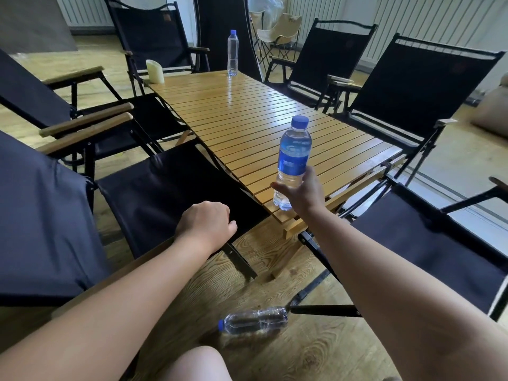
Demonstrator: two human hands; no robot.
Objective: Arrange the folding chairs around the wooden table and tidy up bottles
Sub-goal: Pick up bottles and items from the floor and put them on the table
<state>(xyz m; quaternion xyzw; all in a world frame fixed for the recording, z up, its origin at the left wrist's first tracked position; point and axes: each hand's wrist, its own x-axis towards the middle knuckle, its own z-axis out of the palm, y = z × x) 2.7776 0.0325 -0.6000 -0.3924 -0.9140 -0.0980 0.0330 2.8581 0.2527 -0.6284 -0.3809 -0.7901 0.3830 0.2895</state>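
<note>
Soft, even daylight, fairly bright. Pale glare streaks the wooden table (247,105) beyond the right hand (301,192). Frame edges bow and detail is slightly soft.

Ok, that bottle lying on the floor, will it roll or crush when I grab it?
The bottle lies on its side on the smooth wooden floor, so a nudge would probably roll it. Its thin, ribbed clear plastic would likely dent under a firm squeeze. It looks nearly empty, so it is probably light, though I cannot tell for sure.

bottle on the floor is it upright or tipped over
Tipped over: the floor bottle lies on its side, blue cap pointing left.
</note>
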